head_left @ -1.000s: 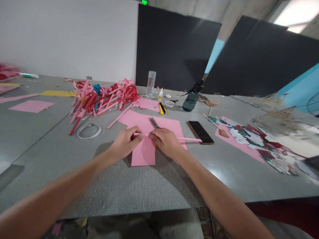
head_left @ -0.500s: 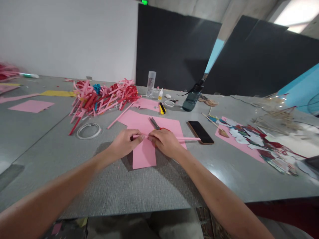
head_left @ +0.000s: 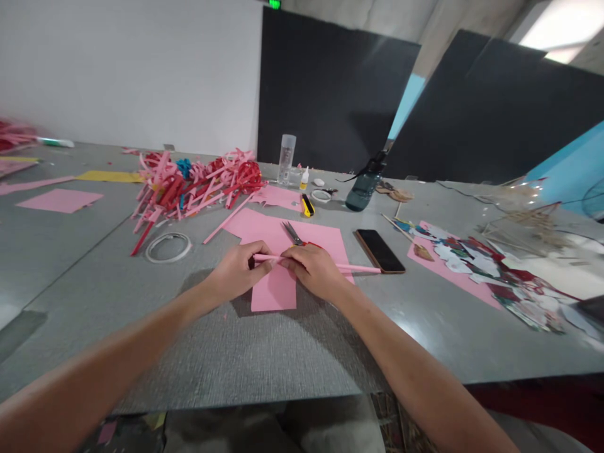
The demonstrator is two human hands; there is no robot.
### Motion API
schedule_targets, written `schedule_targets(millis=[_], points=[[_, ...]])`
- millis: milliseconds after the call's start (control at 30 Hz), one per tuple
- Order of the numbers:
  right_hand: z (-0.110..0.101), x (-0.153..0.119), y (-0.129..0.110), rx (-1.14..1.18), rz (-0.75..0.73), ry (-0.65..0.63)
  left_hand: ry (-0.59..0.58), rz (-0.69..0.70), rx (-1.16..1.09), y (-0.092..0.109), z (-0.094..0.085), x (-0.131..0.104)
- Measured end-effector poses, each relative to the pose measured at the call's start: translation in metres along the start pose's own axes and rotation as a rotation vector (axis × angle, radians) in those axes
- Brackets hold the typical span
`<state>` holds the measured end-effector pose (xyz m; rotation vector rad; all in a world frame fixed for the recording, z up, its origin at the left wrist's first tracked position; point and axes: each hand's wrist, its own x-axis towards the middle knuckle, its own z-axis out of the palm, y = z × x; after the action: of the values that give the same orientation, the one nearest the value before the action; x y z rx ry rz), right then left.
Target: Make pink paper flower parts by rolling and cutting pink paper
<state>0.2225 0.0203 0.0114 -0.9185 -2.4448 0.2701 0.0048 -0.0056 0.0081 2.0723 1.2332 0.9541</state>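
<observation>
Both hands meet over the middle of the table at a thin pink paper tube [head_left: 361, 269], which runs off to the right as far as the phone's edge. My left hand [head_left: 238, 270] pinches the tube's left end between thumb and fingers. Close beside it, my right hand [head_left: 314, 269] is closed over the tube with its fingertips pressed down. From under the fingers a pink paper strip [head_left: 274, 296] extends toward me; whether it joins the tube is hidden. Scissors [head_left: 293, 233] with red handles lie just beyond my right hand, on larger pink sheets [head_left: 325, 234].
A phone [head_left: 380, 250] lies to the right, with paper cutouts [head_left: 476, 264] farther off. Left stand a tape roll [head_left: 168, 248] and a heap of paper strips [head_left: 193, 179]. Behind are a yellow cutter [head_left: 307, 206], glue bottle [head_left: 304, 178], clear bottle [head_left: 286, 159] and dark bottle [head_left: 361, 192].
The strip's near edge has drawn slightly closer to my hands. The tube's right end has dipped a little, and its left end shows more clearly in my left fingers.
</observation>
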Motion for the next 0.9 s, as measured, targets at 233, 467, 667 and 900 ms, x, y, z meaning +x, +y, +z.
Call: schedule_targets(millis=[233, 467, 667, 900], points=[[0.0004, -0.0013, -0.0009, -0.006, -0.017, 0.026, -0.003, -0.001, -0.014, -0.0031, 0.0021, 0.0001], [-0.0016, -0.0007, -0.0031, -0.017, -0.007, 0.019, 0.012, 0.005, 0.023, 0.001, 0.0017, 0.0012], [-0.0013, -0.0005, -0.0021, -0.028, -0.012, 0.012, 0.028, 0.024, 0.014, 0.0031, 0.001, 0.0008], [0.0024, -0.0007, 0.0019, -0.02, -0.074, 0.085, -0.002, 0.017, -0.046, -0.0029, 0.0021, 0.0006]])
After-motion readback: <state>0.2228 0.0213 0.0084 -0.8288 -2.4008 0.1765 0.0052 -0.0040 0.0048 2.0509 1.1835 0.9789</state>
